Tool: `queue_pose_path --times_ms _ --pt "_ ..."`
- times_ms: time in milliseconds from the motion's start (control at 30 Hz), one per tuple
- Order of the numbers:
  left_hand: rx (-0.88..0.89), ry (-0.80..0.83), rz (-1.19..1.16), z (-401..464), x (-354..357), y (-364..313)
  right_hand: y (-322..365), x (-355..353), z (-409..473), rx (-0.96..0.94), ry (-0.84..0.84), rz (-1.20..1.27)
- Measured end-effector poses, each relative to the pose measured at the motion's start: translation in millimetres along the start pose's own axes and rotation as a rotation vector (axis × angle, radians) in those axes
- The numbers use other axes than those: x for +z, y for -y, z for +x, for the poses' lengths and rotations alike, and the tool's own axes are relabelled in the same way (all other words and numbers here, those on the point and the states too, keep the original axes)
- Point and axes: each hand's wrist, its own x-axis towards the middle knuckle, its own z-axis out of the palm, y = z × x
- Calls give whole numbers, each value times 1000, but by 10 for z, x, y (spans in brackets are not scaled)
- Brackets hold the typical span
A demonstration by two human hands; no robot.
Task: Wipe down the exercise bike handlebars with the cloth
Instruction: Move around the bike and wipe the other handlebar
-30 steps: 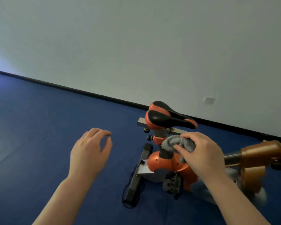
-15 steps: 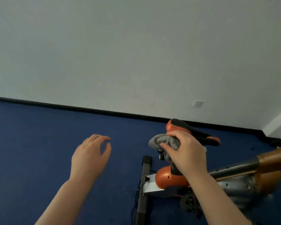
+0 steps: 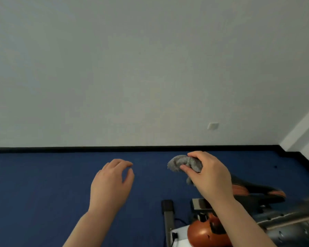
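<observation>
Floor: dark blue carpet [image 3: 43, 184], black skirting [image 3: 114, 149]
Wall: plain grey-white wall [image 3: 132, 68]
Right hand [image 3: 210, 177]: grips crumpled grey fluffy cloth [image 3: 183, 163]
Left hand [image 3: 111, 184]: loosely curled, empty

Bike [image 3: 239, 227] on floor [image 3: 43, 184], lower right; cloth [image 3: 184, 163] above it; wall [image 3: 132, 68] behind.

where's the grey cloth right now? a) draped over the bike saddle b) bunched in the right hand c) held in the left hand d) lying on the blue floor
b: the grey cloth is bunched between the thumb and fingers of the right hand, held in the air apart from the bike saddle, while the left hand holds nothing.
</observation>
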Motion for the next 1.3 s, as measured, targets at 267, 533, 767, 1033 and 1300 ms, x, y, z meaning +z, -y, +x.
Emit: queue_pose_path --times_ms 267,533,767,1033,1300 --pt "261 206 -14 1594 198 661 318 645 623 348 -147 -45" --pt "481 397 -128 2630 940 343 100 668 1004 607 -323 -176" --pt "705 460 -178 3416 1673 -727 -602 527 1553 755 -470 -240" --pt "863 545 -289 4081 2394 -1779 -1252 273 2251 859 -534 -309" --pt "1105 674 -421 4813 3491 -3100 -2117 0 3036 1045 -735 -419"
